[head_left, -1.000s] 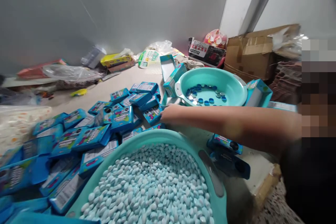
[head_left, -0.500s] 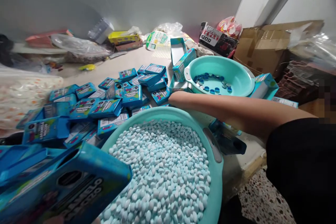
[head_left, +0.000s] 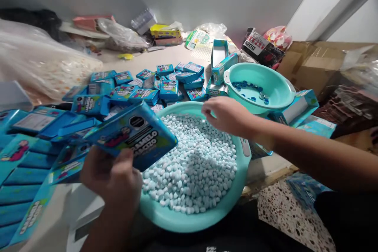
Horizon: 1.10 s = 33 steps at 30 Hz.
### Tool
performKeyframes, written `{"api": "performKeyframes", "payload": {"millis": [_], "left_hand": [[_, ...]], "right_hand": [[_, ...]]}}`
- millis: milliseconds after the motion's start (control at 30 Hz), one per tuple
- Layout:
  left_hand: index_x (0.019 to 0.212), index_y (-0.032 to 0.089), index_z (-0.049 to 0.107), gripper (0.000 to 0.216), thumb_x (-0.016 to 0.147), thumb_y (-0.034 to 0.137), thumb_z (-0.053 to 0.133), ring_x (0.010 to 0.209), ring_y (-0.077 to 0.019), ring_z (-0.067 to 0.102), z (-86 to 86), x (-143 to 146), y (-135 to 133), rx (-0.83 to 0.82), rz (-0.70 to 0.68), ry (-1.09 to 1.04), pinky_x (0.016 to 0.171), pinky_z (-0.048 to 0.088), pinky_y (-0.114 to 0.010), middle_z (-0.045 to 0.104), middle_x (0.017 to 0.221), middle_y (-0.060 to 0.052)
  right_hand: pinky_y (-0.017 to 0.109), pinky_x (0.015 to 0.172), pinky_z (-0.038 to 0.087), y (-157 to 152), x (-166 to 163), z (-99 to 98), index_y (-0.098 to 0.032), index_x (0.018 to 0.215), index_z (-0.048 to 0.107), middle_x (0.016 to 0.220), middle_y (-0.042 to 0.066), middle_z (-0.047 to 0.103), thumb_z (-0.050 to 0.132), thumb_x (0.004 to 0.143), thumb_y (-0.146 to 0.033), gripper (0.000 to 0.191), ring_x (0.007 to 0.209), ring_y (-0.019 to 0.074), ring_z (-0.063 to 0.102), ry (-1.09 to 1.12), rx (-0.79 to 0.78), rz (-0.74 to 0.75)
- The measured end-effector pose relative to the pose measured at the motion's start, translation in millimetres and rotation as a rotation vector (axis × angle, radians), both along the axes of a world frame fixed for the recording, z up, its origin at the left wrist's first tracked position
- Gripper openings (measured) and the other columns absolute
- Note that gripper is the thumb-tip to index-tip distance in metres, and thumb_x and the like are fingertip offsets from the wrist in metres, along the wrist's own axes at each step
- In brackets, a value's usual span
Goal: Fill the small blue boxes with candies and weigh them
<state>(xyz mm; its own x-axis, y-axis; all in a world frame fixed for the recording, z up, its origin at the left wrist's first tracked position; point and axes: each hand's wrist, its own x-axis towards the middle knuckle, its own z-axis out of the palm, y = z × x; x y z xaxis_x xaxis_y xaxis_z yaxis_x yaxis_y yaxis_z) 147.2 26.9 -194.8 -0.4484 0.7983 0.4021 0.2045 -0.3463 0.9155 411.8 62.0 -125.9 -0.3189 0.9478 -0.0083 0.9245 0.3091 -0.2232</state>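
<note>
My left hand (head_left: 118, 173) grips a blue candy box (head_left: 138, 136) printed "Caramelo Macizo", tilted over the left rim of a turquoise tub (head_left: 189, 224). White and pale blue candies (head_left: 191, 173) fill much of this tub. Over its far right part hovers my right hand (head_left: 227, 116), fingers curled together; whatever they may hold is hidden. Behind that hand stands a second turquoise tub (head_left: 280, 94) with several small blue-and-silver round pieces (head_left: 251, 88) at its bottom.
Many blue boxes (head_left: 143, 96) lie heaped behind the candy tub. A large carton of packed boxes (head_left: 29, 214) and a white scale-like device (head_left: 72, 240) are at left. Clear bags (head_left: 44, 51) stand far left; cardboard boxes (head_left: 313, 61) stand at right.
My right hand has come back toward me and now shows above the candies. The box in my left hand has moved right and up in the view. The view has shifted left.
</note>
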Motion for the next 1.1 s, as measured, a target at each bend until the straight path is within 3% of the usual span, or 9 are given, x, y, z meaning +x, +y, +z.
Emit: {"api": "performKeyframes", "payload": {"millis": [67,133,267,333,467,667,800,967,1100], "left_hand": [[0.078,0.02,0.054,0.022,0.064,0.029,0.069,0.084,-0.0198,0.063,2.5,5.2,4.9,0.026,-0.008,-0.068,0.089,0.054,-0.039,0.06,0.079,0.002],[0.086,0.02,0.054,0.028,0.065,0.026,0.072,0.092,-0.0206,0.066,5.9,8.3,13.7,0.026,-0.059,-0.101,0.095,0.054,-0.039,0.066,0.086,0.0],[0.104,0.021,0.049,0.052,0.062,0.03,0.078,0.084,-0.0198,0.07,12.2,15.2,35.1,-0.007,-0.178,-0.127,0.081,0.059,-0.034,0.069,0.091,-0.002],[0.112,0.02,0.047,0.058,0.064,0.031,0.078,0.075,-0.0186,0.07,12.6,19.6,41.7,-0.03,-0.253,-0.051,0.071,0.059,-0.031,0.069,0.09,-0.003],[0.123,0.02,0.05,0.063,0.067,0.03,0.078,0.076,-0.0185,0.072,2.6,16.5,41.7,-0.102,-0.43,0.133,0.066,0.059,-0.027,0.07,0.094,-0.003],[0.127,0.02,0.054,0.064,0.07,0.032,0.078,0.08,-0.0207,0.073,-10.7,-4.7,37.9,-0.192,-0.608,0.206,0.067,0.06,-0.028,0.071,0.097,-0.005],[0.126,0.02,0.057,0.062,0.07,0.033,0.079,0.083,-0.0226,0.074,-11.0,-5.0,39.5,-0.252,-0.616,0.212,0.069,0.06,-0.03,0.073,0.098,-0.006],[0.127,0.023,0.059,0.06,0.071,0.03,0.078,0.086,-0.0235,0.075,-15.3,-4.8,37.7,-0.266,-0.623,0.245,0.073,0.061,-0.032,0.075,0.098,-0.006],[0.127,0.024,0.057,0.058,0.073,0.03,0.076,0.09,-0.0244,0.074,-16.8,-4.6,36.2,-0.261,-0.557,0.311,0.074,0.06,-0.033,0.074,0.101,-0.007]], "right_hand": [[0.035,0.085,0.046,-22.6,-15.9,-11.5,-0.015,0.097,0.073,0.099,0.01,0.071,0.046,0.095,-0.021,0.028,0.093,0.0208,0.062,0.01,-0.042,0.062],[0.039,0.094,0.047,-44.7,-32.7,-21.3,-0.016,0.122,0.069,0.121,0.014,0.069,0.048,0.1,-0.038,0.038,0.108,0.0258,0.063,0.077,-0.08,0.127],[0.059,0.115,0.035,-79.0,-65.3,-46.5,-0.016,0.161,0.034,0.165,0.025,0.031,0.054,0.083,-0.082,0.104,0.147,0.0462,0.035,0.025,-0.107,0.2],[0.061,0.12,0.027,-79.9,-74.0,-63.2,-0.012,0.163,0.03,0.168,0.027,0.02,0.053,0.079,-0.087,0.115,0.153,0.0478,0.023,-0.036,-0.11,0.201],[0.059,0.123,0.025,-50.1,-65.3,-85.2,-0.013,0.161,0.035,0.167,0.025,0.026,0.065,0.078,-0.078,0.109,0.154,0.0438,0.023,-0.107,-0.095,0.135],[0.055,0.116,0.038,-23.6,-41.2,-88.3,-0.017,0.158,0.04,0.168,0.018,0.027,0.073,0.08,-0.059,0.095,0.15,0.0416,0.03,-0.074,-0.182,-0.004],[0.052,0.118,0.036,-29.0,-44.4,-81.5,-0.018,0.154,0.047,0.159,0.017,0.041,0.074,0.079,-0.059,0.09,0.144,0.0385,0.039,0.074,-0.284,-0.044],[0.048,0.118,0.037,-25.8,-47.8,-62.4,-0.021,0.137,0.064,0.145,0.013,0.059,0.056,0.092,-0.065,0.063,0.135,0.0322,0.054,0.305,-0.502,-0.147],[0.043,0.119,0.038,-23.2,-55.3,-60.0,-0.023,0.134,0.066,0.148,0.006,0.06,0.046,0.098,-0.06,0.056,0.138,0.0286,0.053,0.61,-0.712,-0.281]]}}
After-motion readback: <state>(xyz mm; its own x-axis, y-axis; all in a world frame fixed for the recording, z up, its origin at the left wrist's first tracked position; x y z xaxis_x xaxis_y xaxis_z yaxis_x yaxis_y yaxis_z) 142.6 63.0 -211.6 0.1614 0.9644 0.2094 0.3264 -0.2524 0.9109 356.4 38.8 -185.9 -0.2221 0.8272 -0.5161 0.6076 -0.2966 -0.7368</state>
